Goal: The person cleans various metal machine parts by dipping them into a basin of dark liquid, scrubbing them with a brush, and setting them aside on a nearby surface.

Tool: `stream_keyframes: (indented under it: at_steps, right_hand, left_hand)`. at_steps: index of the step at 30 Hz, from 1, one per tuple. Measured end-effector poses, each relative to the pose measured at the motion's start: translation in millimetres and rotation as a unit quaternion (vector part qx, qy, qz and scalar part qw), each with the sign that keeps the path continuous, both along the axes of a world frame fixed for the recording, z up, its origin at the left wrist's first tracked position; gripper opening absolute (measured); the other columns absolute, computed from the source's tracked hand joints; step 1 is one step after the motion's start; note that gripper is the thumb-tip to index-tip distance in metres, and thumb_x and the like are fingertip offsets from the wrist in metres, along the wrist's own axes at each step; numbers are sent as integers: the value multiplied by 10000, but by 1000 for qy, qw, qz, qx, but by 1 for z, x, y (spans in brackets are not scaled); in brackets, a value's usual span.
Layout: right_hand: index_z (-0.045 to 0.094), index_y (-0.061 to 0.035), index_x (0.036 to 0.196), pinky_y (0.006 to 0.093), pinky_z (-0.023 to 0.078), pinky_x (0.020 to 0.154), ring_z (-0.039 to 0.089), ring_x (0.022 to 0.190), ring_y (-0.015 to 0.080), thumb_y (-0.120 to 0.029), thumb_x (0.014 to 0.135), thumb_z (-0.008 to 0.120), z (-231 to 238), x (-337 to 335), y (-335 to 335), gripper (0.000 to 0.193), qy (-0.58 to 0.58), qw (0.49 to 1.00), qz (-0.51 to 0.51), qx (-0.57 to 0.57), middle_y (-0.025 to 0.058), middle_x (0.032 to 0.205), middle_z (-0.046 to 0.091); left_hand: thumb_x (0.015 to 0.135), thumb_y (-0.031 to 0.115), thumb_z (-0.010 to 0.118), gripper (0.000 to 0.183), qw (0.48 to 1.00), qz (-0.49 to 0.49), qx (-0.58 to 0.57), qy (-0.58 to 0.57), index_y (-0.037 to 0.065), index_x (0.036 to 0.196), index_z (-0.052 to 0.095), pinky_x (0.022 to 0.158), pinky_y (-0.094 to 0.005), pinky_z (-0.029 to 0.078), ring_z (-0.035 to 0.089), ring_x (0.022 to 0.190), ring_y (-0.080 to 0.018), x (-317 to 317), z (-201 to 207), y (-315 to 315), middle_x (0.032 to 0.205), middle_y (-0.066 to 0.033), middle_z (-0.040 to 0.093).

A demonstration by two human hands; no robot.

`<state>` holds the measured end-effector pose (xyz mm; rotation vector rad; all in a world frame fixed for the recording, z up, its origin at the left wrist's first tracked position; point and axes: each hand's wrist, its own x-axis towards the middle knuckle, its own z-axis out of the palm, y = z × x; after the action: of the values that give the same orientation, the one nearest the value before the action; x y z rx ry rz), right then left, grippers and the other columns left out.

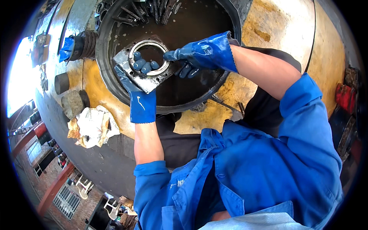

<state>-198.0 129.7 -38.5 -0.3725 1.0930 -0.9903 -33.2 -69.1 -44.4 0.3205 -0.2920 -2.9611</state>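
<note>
A square metal flange plate with a round bore and a shiny raised ring is held over a wide dark tub of murky liquid. My left hand, in a blue rubber glove, grips the plate from below, its fingertips showing through the bore. My right hand, gloved the same, is at the plate's right side. Its index finger is stretched out against the ring's edge. The other fingers curl loosely beneath, and I see nothing in them.
Several dark metal parts lie at the tub's far rim. A crumpled white rag is on the floor to the left, near short cylinders and a ribbed black sleeve with blue material in it. A flat-ended tool lies right of the tub.
</note>
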Motion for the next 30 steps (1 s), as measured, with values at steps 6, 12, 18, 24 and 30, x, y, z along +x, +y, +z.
stream_keyframes:
  at_steps: [6, 12, 18, 24, 30]
  right_hand:
    - [679, -73, 1212, 408, 528, 895, 623, 988, 210, -657, 955, 567, 10, 6, -1, 647, 9, 1000, -10, 23, 87, 1120, 681]
    - [674, -46, 1221, 371, 540, 872, 625, 969, 187, -463, 960, 659, -19, 10, -12, 492, 40, 995, -89, -13, 90, 1109, 683]
    - [594, -71, 1406, 445, 460, 1051, 587, 1260, 312, -379, 937, 588, -44, 9, -11, 562, 68, 997, -43, 3, 145, 1510, 514]
    - [633, -81, 1357, 493, 512, 956, 632, 1186, 321, -464, 928, 625, -6, 8, -14, 575, 123, 988, -9, 90, 165, 1395, 606]
    - [694, 0, 1202, 366, 533, 899, 704, 1002, 273, -542, 1000, 526, 1, -34, -31, 602, 296, 951, -88, 7, 187, 1117, 731]
  left_hand:
    - [863, 658, 649, 752, 999, -26, -42, 20, -4, 1218, 624, 941, -468, 492, 586, 693, -217, 0, -7, -11, 803, -6, 654]
    - [849, 789, 559, 884, 995, -4, -86, -55, -20, 1197, 633, 872, -468, 502, 572, 671, -231, 0, 5, 5, 755, -37, 642]
    - [827, 825, 546, 928, 979, -22, -147, -137, -36, 1160, 627, 809, -467, 511, 566, 648, -252, -3, 6, 17, 737, -53, 615]
    - [832, 815, 557, 886, 965, 9, -175, -197, -7, 1160, 612, 827, -448, 512, 542, 630, -225, 4, 10, 19, 703, -15, 570]
    - [882, 687, 641, 829, 909, -82, -374, -163, 9, 1351, 556, 770, -363, 581, 680, 856, -223, 3, 14, 35, 1121, -127, 685]
